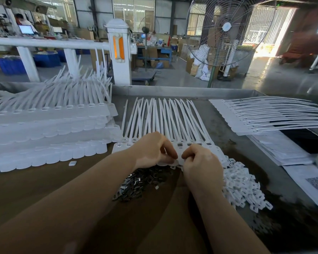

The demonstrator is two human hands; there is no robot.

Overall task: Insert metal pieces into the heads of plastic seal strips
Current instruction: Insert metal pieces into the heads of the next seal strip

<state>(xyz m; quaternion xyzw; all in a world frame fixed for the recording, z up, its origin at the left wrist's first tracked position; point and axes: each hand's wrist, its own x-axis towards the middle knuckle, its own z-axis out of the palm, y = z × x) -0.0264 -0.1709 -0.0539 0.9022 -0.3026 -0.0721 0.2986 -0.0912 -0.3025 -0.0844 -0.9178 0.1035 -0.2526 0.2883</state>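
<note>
Two bare hands meet at the near edge of a joined row of white seal strips (165, 123) lying flat on the grey worktable (246, 154). Left hand (152, 150) and right hand (202, 162) are close together, fingers curled and fingertips pinching at the strip heads (180, 144) (what exactly sits between the fingertips is too small to tell). Strip long axes run away from the person, with the slotted heads nearest the hands and the thin tails fanning toward the table's far raised rim (173, 90). Loose parts lie in heaps on the tabletop rather than in bins: a pile of dark metal pieces (141, 184) lies just below the hands, between the forearms, and a heap of small white plastic pieces (242, 186) lies beside the right wrist. Stacked rows of seal strips (50, 129) stand to the left, tails curving up and back, with one small white piece (72, 163) lying apart before them. Another row of strips (268, 114) lies at the right, tails pointing rightward, over printed paper sheets (286, 151). Beyond the table stand a white post (118, 52) with an orange panel, blue crates (46, 59) on the floor, and a large pedestal fan (226, 33).
</note>
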